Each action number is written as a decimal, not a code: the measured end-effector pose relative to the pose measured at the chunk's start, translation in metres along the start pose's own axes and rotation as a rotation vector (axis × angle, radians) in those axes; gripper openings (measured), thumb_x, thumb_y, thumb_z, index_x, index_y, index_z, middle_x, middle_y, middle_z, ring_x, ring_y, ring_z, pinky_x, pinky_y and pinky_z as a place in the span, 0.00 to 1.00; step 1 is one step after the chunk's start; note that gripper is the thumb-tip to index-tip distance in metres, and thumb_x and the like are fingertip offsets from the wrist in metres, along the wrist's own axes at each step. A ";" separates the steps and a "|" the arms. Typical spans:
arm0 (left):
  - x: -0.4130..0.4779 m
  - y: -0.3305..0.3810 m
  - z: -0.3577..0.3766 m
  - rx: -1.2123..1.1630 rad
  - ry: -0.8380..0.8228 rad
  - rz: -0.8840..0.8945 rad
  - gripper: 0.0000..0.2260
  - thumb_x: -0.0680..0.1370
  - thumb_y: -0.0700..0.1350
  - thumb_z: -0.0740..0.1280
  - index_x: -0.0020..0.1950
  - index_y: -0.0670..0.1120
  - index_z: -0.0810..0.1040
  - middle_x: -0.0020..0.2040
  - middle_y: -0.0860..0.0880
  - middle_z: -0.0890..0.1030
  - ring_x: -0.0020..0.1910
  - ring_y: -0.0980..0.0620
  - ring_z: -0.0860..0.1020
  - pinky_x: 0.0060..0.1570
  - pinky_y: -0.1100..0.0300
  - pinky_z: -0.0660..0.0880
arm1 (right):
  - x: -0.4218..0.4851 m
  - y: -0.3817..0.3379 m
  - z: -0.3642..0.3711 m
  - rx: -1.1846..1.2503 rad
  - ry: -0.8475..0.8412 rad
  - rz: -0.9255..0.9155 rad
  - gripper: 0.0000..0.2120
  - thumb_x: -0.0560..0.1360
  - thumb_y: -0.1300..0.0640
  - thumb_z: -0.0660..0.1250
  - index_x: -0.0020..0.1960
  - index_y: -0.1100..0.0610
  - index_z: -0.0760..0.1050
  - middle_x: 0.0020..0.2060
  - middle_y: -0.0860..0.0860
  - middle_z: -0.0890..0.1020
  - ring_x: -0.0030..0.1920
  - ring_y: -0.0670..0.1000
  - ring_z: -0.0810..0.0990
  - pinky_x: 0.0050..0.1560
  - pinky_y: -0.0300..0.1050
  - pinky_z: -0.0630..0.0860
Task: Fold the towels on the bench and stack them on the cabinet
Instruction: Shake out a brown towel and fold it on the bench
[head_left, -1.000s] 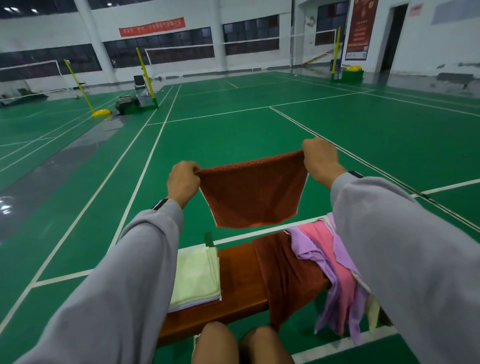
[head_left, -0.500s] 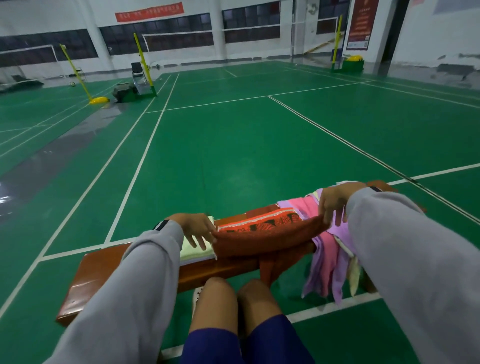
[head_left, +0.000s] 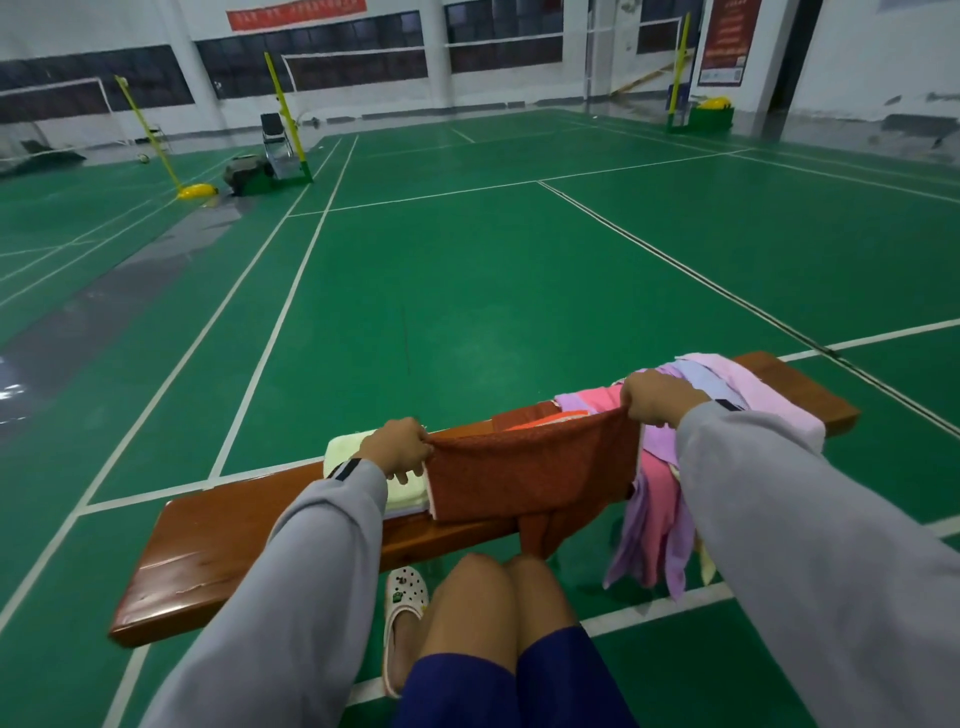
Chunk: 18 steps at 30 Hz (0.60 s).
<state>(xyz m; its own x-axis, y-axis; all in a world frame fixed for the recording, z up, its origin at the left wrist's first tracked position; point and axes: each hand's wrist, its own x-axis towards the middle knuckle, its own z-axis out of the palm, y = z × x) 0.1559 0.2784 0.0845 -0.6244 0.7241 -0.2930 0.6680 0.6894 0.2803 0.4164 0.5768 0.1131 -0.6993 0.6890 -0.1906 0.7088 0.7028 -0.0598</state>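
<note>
Setting: an indoor sports hall with a green court floor (head_left: 467, 291) marked in white lines.
Bench (head_left: 218, 540): long, glossy brown wood, lying across the lower middle of the view.
Brown towel (head_left: 530, 467): stretched flat just above the middle of the bench, its lower edge draping over the bench's near side.
Left hand (head_left: 400, 449): fingers curled, pinching the brown towel's left top corner, over the bench's middle.
Right hand (head_left: 657, 397): closed in a fist around the towel's right top corner, towards the bench's right end.
Folded pale yellow towel (head_left: 345, 447): lying flat on the bench, under the left hand.
Pink and purple towels (head_left: 660, 499): a loose heap on the right part of the bench, ends hanging over its near edge.
Person: grey sleeves, bare knees (head_left: 498, 597) and a white clog (head_left: 405, 592) on the near side of the bench.
</note>
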 end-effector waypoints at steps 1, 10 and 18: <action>0.005 -0.001 0.001 0.010 0.022 -0.016 0.10 0.81 0.44 0.63 0.43 0.48 0.81 0.37 0.52 0.86 0.28 0.53 0.84 0.32 0.58 0.80 | 0.006 -0.001 0.002 -0.014 0.033 0.001 0.12 0.72 0.63 0.64 0.49 0.53 0.84 0.47 0.55 0.84 0.47 0.58 0.83 0.48 0.47 0.79; 0.053 -0.001 0.021 0.128 0.224 -0.137 0.08 0.78 0.47 0.63 0.49 0.45 0.80 0.47 0.46 0.84 0.44 0.42 0.83 0.45 0.54 0.78 | 0.059 -0.014 0.027 -0.155 0.175 -0.015 0.12 0.77 0.63 0.62 0.56 0.54 0.80 0.52 0.56 0.83 0.53 0.59 0.82 0.47 0.47 0.72; 0.106 -0.012 0.043 0.254 0.260 -0.120 0.10 0.81 0.45 0.63 0.56 0.45 0.82 0.57 0.43 0.81 0.57 0.41 0.79 0.51 0.49 0.78 | 0.102 -0.022 0.057 -0.215 0.243 0.014 0.14 0.80 0.65 0.58 0.59 0.55 0.77 0.56 0.55 0.82 0.59 0.59 0.80 0.54 0.50 0.75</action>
<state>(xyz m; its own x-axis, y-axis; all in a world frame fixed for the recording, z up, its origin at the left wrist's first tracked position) 0.0991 0.3464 0.0109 -0.7640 0.6425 -0.0595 0.6430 0.7658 0.0129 0.3348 0.6212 0.0388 -0.7094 0.7029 0.0510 0.7010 0.6963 0.1541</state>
